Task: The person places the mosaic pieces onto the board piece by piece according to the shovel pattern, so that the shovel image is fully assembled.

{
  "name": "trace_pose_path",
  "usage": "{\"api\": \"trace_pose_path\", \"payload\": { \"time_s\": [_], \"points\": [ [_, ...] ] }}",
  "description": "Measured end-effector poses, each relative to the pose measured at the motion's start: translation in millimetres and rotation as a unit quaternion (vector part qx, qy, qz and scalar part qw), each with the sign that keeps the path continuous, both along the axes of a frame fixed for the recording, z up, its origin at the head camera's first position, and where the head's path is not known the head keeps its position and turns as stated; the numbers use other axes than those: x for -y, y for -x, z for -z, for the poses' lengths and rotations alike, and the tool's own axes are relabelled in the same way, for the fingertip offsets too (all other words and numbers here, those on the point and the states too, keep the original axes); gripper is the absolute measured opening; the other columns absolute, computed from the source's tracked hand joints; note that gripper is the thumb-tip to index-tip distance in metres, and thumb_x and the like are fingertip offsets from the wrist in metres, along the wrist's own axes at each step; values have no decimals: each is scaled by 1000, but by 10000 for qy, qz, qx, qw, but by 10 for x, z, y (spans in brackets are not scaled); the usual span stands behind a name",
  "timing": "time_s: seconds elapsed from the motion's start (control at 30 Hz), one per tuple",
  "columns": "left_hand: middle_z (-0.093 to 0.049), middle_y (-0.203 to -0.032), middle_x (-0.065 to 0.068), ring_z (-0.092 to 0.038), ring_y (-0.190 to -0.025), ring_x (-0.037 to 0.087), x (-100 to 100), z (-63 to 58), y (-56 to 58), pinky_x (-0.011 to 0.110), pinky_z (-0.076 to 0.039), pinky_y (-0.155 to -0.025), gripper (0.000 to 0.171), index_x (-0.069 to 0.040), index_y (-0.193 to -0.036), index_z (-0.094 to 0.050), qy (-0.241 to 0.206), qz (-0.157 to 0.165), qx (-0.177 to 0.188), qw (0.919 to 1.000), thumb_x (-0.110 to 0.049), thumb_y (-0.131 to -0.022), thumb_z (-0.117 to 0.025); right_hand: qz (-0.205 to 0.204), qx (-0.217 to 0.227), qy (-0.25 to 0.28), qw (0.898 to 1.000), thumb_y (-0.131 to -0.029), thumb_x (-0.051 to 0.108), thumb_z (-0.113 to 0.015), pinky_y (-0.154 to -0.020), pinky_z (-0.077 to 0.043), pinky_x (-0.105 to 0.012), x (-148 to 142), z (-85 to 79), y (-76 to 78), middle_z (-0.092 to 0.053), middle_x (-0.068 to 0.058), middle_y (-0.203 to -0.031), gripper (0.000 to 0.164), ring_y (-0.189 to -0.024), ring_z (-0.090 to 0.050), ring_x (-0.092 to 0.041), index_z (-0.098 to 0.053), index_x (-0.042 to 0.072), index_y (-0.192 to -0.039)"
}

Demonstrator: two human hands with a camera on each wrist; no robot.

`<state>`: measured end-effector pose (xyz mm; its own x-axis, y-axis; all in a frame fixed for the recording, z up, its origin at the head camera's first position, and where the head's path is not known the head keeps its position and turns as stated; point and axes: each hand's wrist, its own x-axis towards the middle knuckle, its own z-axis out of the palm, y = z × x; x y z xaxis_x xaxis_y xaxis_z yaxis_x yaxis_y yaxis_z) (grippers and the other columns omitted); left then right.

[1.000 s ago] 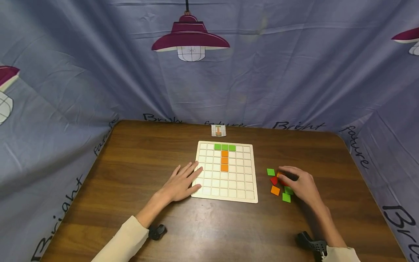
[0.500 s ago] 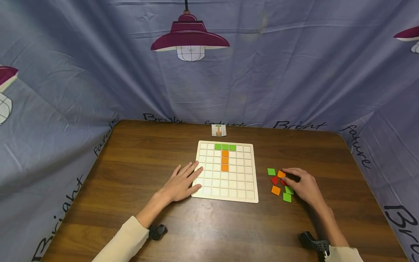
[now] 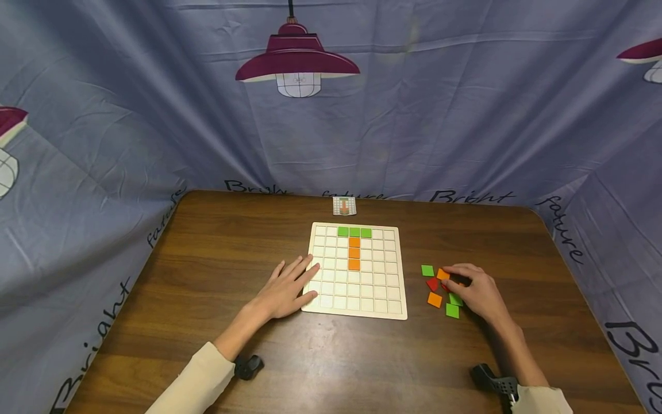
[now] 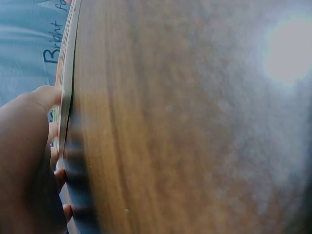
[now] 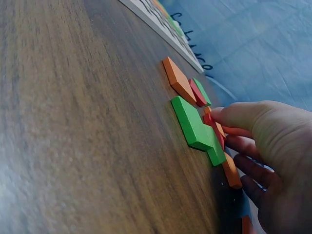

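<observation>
A cream grid board [image 3: 380, 299] lies mid-table, with three green tiles [image 3: 354, 232] in its top row and three orange tiles [image 3: 354, 253] in a column under them. My left hand [image 3: 287, 290] rests flat on the board's left edge, fingers straight; the left wrist view shows the hand [image 4: 24, 161] against that edge [image 4: 66, 97]. My right hand [image 3: 473, 290] sits on a loose tile pile right of the board. Its curled index finger and thumb pinch an orange tile [image 3: 443, 274] at the pile's top. In the right wrist view the thumb [image 5: 229, 114] touches red and orange tiles [image 5: 214, 126].
Around the right hand lie a green tile [image 3: 427, 270], a red tile [image 3: 433, 283], another orange tile [image 3: 435, 299] and two more green ones [image 3: 452, 310]. A small pattern card [image 3: 344, 206] stands at the table's far edge. Blue printed cloth surrounds the wooden table [image 3: 207, 264].
The right hand drew back slightly to the right, uncovering the orange tile at the pile's top, and its fingertips now close on it. The left hand has stayed put.
</observation>
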<state>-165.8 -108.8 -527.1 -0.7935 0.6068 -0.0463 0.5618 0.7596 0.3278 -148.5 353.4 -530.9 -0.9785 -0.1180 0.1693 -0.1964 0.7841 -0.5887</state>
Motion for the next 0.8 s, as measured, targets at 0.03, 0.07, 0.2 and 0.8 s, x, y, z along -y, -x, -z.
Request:
{"api": "trace_pose_path", "payload": {
  "time_s": [0.03,0.07,0.2,0.8],
  "points": [
    [-17,-165,10,-16,-150,31,1,-4,-1,61,-10,-116,65,-16,-160,-28,29,-6,3,10000,-47,-105,-45,-1,-2,0,10000,-89,16,-77,-94,-38,-66,1,3,4,-64,-23,-119,33,-114,-54,-46,-73,-1,-117],
    [-17,-165,10,-15,-150,31,0,-4,-1,61,-10,-116,65,-16,-160,-28,34,-6,1,10000,-46,-105,-45,-2,-2,-1,10000,-89,16,-77,-94,-38,-66,0,7,9,-64,-23,-119,33,-114,-54,-46,-73,-1,-117],
    [-18,-165,10,-16,-150,31,-2,-10,1,61,-10,-116,65,-16,-159,-29,18,-25,1,10000,-46,-105,-46,-9,-19,-13,10000,-88,13,-77,-93,-39,-66,-9,19,32,-65,-23,-117,31,-113,-55,-46,-73,-2,-116],
    [-21,-164,12,-20,-149,34,9,56,-2,63,-12,-114,63,-13,-158,-32,-256,-12,-91,9996,-44,-105,-47,-143,-88,-337,9993,-85,7,-78,-91,-41,-66,-17,9,96,-65,-23,-111,30,-107,-57,-46,-73,-3,-113]
  ]
}}
